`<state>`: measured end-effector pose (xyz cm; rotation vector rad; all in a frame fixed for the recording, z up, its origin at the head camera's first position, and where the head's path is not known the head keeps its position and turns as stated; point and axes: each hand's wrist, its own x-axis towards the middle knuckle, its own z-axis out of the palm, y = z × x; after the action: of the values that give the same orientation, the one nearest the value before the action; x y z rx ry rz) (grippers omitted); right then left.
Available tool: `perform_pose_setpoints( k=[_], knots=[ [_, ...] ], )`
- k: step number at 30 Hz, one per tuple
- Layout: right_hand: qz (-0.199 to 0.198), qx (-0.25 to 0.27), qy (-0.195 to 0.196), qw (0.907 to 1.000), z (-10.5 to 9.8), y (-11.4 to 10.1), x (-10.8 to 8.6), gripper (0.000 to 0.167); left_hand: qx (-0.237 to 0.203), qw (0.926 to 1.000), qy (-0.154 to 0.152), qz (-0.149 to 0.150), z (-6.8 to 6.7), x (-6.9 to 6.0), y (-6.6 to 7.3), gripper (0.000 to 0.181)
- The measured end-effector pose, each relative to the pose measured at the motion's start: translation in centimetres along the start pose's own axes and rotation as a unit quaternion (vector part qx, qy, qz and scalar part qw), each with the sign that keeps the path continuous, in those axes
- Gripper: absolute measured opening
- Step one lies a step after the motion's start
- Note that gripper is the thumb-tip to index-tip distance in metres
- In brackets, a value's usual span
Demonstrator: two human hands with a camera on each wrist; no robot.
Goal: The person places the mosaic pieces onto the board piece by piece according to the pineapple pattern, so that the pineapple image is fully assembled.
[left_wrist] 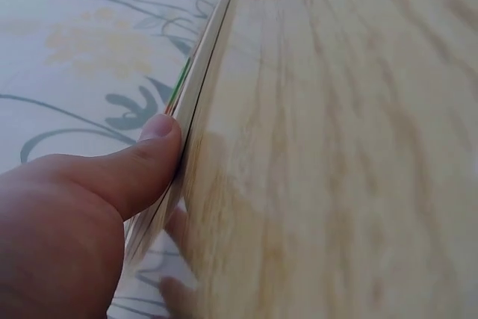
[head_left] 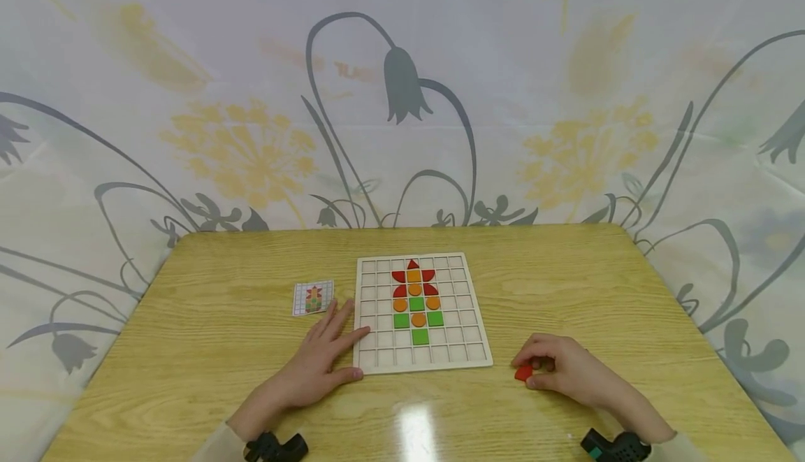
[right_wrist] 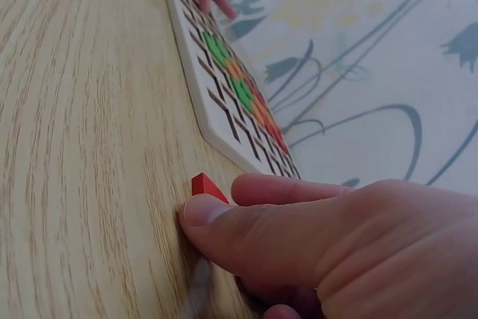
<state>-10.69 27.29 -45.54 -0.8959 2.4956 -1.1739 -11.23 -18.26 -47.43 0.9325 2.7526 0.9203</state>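
A white gridded board lies mid-table. Set in its cells are a red triangle, several red rounded pieces, an orange square, several orange discs and several green squares. My left hand rests with spread fingers at the board's left side; the left wrist view shows its thumb against the board's edge. Right of the board's near corner, my right hand pinches a small red piece between thumb and fingers, low over the tabletop. Fingers partly cover its outline.
A small pattern card lies left of the board, just beyond my left fingertips. The wooden table ends at a flower-printed cloth behind and at both sides. A bright glare shows near the front.
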Motion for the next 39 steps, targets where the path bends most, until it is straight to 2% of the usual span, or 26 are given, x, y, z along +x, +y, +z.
perform_pose_setpoints(
  k=[9,16,25,33,39],
  knots=[
    [-0.007,0.005,0.015,0.9999,0.18,0.35,-0.10,0.023,0.005,0.9999,-0.015,-0.004,-0.14,0.08,-0.04,0.065],
    [-0.005,-0.006,0.016,0.9998,0.17,0.23,-0.03,0.023,0.005,0.9999,-0.014,-0.007,-0.21,0.09,-0.02,0.065],
    [0.033,-0.010,-0.001,0.9994,-0.07,-0.30,0.31,0.021,-0.002,0.9998,-0.016,-0.010,-0.26,-0.01,0.00,0.065],
    [0.042,-0.022,0.024,0.9986,0.16,-0.37,0.41,0.022,-0.012,0.9997,-0.017,-0.013,-0.24,-0.07,0.04,0.065],
    [0.048,-0.025,0.028,0.9981,0.21,-0.46,0.53,0.024,-0.008,0.9998,-0.015,-0.014,-0.17,-0.06,-0.06,0.065]
  ],
)
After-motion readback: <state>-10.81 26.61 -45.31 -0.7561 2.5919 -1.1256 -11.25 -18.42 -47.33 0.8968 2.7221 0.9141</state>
